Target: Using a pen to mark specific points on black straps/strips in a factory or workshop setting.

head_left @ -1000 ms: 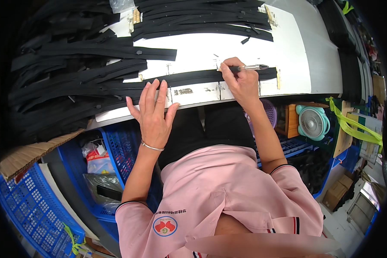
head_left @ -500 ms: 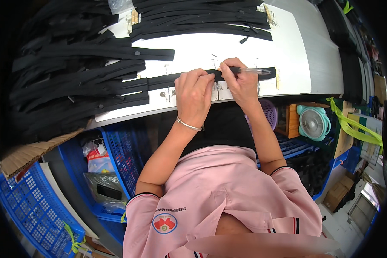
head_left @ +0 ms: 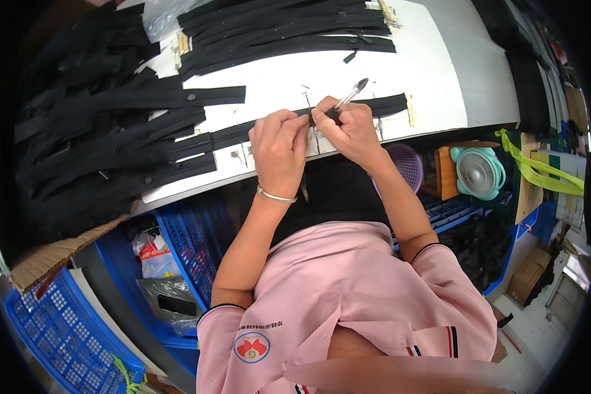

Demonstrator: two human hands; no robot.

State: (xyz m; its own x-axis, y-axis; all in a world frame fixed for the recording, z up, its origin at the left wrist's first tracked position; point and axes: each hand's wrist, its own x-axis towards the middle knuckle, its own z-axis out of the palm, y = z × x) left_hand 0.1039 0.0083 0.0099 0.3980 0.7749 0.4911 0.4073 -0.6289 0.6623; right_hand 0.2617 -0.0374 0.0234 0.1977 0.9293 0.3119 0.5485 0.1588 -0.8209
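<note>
On the white table (head_left: 427,85), the left hand (head_left: 281,148) pinches a black fabric strip (head_left: 389,104); the right hand (head_left: 351,131) holds a clear pen (head_left: 352,93). A round turquoise fan (head_left: 477,173) stands lower.

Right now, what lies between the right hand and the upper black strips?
In the head view: white board; the pen in the right hand juts over it, and a small black piece lies near the strips.
</note>
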